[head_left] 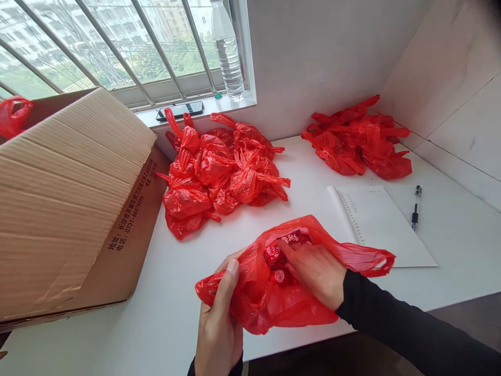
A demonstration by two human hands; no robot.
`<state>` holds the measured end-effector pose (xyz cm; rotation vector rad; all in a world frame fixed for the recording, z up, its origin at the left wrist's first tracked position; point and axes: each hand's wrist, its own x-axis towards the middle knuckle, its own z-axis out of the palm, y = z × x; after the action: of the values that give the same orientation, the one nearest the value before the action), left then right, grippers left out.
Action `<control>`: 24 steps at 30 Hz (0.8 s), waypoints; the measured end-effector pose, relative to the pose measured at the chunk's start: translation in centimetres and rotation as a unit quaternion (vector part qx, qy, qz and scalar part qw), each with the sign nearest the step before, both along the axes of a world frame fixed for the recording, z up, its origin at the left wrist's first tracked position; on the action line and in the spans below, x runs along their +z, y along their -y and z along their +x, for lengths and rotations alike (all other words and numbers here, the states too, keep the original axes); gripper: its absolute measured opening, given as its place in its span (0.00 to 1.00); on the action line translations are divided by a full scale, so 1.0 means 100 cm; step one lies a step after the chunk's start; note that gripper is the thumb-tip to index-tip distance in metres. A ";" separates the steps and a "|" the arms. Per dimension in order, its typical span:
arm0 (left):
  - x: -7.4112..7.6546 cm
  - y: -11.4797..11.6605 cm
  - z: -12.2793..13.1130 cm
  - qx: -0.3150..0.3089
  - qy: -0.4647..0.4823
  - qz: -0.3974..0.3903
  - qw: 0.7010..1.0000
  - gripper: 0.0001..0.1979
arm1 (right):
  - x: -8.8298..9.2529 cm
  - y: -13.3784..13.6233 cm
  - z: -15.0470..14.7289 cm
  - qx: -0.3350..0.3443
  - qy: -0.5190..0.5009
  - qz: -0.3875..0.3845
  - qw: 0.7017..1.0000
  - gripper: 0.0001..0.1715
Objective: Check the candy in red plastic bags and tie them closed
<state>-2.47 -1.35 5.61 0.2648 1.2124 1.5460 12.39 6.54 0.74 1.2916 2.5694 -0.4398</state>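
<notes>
The red bag (274, 313) lies crosswise — mouth upward.

Black long sleeves (395, 321), both hands (313, 274) bare.

My thin red plastic bag (266, 313) lies crumpled, its mouth open, at the middle of the near edge of the white tabletop (172, 282), small red printed packets (271, 257) showing inside.
</notes>
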 end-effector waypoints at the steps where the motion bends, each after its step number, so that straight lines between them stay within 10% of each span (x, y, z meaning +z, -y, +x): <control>1: 0.000 0.000 0.000 0.001 0.000 0.001 1.000 0.10 | -0.001 -0.001 -0.001 0.001 -0.004 0.002 1.000 0.20; 24: -0.007 0.001 -0.004 -0.006 -0.017 0.015 1.000 0.14 | 0.007 0.019 -0.002 0.036 -0.012 -0.041 0.998 0.09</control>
<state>-2.84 -1.48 4.92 0.3181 1.2124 1.5563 12.15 4.67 1.42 1.1697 2.5776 -0.5443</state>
